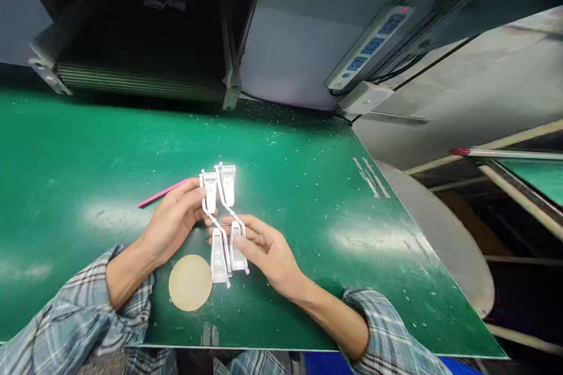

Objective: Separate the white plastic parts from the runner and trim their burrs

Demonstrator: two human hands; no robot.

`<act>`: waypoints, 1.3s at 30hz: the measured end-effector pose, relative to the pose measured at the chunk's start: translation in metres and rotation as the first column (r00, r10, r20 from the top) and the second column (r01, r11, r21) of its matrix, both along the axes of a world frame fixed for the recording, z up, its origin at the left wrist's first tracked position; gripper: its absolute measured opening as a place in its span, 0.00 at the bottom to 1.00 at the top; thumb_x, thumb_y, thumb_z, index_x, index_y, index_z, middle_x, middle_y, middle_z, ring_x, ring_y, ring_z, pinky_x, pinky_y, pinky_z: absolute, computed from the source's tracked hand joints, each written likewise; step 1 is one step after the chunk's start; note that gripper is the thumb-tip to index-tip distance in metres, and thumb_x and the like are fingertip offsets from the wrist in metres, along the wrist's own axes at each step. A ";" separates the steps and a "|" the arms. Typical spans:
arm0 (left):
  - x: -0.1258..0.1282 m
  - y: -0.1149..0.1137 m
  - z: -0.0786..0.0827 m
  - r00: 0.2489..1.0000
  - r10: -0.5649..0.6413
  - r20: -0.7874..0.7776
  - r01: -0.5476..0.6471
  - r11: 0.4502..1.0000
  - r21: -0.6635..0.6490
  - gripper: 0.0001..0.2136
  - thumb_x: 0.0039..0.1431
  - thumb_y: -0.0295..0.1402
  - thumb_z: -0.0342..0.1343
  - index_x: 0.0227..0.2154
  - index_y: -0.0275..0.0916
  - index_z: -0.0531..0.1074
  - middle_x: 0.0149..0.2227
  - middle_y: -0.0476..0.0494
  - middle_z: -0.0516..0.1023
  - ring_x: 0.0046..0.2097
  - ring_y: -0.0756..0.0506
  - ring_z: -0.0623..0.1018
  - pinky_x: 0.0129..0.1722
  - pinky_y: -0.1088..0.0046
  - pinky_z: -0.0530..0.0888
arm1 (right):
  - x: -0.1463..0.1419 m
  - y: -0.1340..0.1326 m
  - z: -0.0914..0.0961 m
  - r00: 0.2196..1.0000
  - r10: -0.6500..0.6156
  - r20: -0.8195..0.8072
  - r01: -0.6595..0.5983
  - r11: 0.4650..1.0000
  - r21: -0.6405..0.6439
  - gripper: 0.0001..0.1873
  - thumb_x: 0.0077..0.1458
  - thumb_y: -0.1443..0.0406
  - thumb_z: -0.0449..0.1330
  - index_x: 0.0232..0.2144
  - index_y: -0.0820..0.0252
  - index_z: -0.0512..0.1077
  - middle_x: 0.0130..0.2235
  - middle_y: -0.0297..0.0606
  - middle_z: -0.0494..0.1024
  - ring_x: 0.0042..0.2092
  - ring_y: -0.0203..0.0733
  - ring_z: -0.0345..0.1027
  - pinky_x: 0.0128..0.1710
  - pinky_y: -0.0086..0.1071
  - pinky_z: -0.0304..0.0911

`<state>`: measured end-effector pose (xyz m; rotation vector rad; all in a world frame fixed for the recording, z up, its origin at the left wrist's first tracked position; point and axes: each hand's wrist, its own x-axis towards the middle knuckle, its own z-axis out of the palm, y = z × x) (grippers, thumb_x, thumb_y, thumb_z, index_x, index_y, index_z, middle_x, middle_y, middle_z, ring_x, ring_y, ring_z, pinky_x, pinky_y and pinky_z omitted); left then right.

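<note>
Holding white moulded plastic frame [227, 181] of 4 clips on thin runners, low over green bench mat [88, 158], near its front edge. Grip: left hand [173, 222] pinches the upper pair, fingers curled; right hand [264, 249] half closed around the lower pair. Risk: opposed twisting could snap a runner, and a freed clip could drop by round tan disc [190, 282].

Both forearms come in from the bottom edge, plaid sleeves pushed up a bit, angling toward each other so the hands meet in the middle. Left hand [173, 220] is turned palm-in, thumb on top, fingers [196, 196] curled into a pinch. Right hand [264, 249] sits slightly lower, back of the hand up, its fingers [240, 228] pointing left and gripping too. Both wrists bare.
</note>
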<state>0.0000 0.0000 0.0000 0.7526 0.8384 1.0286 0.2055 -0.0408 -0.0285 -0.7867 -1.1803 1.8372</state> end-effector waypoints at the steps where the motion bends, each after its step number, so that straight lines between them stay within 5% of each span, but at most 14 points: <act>1: 0.000 0.001 -0.001 1.000 0.000 0.003 0.000 1.000 -0.006 0.09 0.66 0.36 0.60 0.36 0.34 0.76 0.33 0.44 0.75 0.31 0.51 0.72 0.31 0.78 0.74 | 0.000 0.001 0.000 1.000 -0.002 0.005 0.002 1.000 -0.006 0.19 0.68 0.56 0.66 0.56 0.58 0.74 0.50 0.45 0.83 0.50 0.44 0.80 0.47 0.30 0.74; 39: 0.000 0.001 0.001 0.998 0.017 0.054 -0.020 0.998 0.057 0.07 0.67 0.33 0.58 0.44 0.37 0.76 0.33 0.47 0.74 0.32 0.51 0.70 0.33 0.77 0.72 | -0.001 0.002 0.003 0.998 -0.028 0.047 0.027 0.999 0.028 0.16 0.68 0.56 0.66 0.54 0.54 0.76 0.52 0.42 0.82 0.53 0.45 0.78 0.54 0.36 0.72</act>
